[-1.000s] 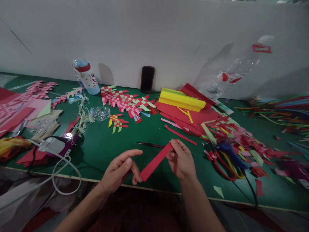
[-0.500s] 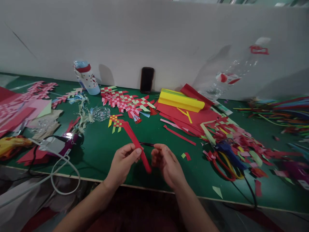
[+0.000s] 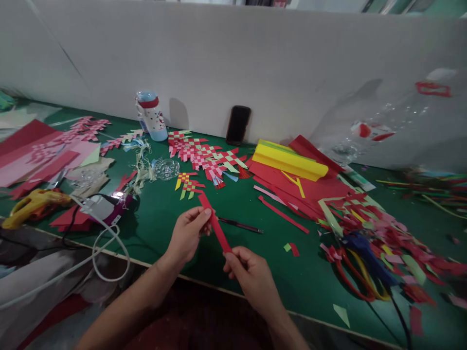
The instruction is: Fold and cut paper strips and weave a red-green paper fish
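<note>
A folded red paper strip (image 3: pixel 218 227) slants between my two hands above the green table. My left hand (image 3: pixel 188 231) pinches it near its upper end, thumb on top. The lower end is held between thumb and fingers of my right hand (image 3: pixel 250 272). Just behind the strip a dark pen (image 3: pixel 241 225) lies on the table. Beyond my left hand are small woven paper fish (image 3: pixel 188 186) in red, yellow and green. Farther back lies a row of larger woven paper fish (image 3: pixel 199 155) with tassels.
Red and yellow paper sheets (image 3: pixel 292 163) lie at the back right, near a phone (image 3: pixel 238 125) leaning on the wall. Scissors (image 3: pixel 359 272) and paper scraps (image 3: pixel 394 238) are at right. A yellow glue gun (image 3: pixel 34 204) and white cable (image 3: pixel 109 233) lie left; a bottle (image 3: pixel 152 116) stands behind.
My right hand has come down from beside the pen and taken the strip's lower end. My left hand still holds the strip. The camera view has turned slightly left.
</note>
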### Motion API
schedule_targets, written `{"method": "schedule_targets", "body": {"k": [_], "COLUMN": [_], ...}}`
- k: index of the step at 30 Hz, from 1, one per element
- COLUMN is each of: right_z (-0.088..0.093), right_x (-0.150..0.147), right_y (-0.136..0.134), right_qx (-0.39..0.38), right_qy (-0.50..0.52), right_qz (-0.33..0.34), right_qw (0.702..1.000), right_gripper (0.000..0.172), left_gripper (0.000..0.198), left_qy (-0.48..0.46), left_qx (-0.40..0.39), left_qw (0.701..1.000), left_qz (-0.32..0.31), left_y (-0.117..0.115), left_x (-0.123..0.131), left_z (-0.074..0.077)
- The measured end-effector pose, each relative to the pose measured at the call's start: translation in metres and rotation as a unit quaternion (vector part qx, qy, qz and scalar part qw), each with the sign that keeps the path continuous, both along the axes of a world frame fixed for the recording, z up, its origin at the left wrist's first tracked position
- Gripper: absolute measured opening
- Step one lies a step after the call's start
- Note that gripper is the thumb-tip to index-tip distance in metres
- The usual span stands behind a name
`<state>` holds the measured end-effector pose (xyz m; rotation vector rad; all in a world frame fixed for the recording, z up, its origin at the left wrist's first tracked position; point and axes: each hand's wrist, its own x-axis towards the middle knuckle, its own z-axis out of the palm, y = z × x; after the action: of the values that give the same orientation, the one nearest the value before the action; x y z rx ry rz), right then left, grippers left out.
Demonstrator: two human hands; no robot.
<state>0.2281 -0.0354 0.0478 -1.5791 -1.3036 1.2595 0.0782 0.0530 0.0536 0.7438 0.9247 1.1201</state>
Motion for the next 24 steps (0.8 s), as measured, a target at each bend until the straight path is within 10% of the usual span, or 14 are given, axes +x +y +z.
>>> {"method": "schedule_targets", "body": {"k": [12,24], "right_z": [-0.01,0.007], "right_x": [0.015,0.069], "right_y": [-0.003,0.016], "right_qx": [0.141,0.422], "right_qy": [-0.153,-0.319], "right_qz": [0.002,0.002], "right_qw": [0.978,0.848], "right_gripper": [0.023,0.036], "left_gripper": [0.022,0.044], "left_qy": [-0.079,0.023], "left_qx": [-0.006,-0.106], "left_qw": [0.997,0.934], "left_qz": [0.015,-0.339], "left_y": [0.014,-0.004], "left_x": [-0.023,-0.044], "left_z": [0.008,-0.008]}}
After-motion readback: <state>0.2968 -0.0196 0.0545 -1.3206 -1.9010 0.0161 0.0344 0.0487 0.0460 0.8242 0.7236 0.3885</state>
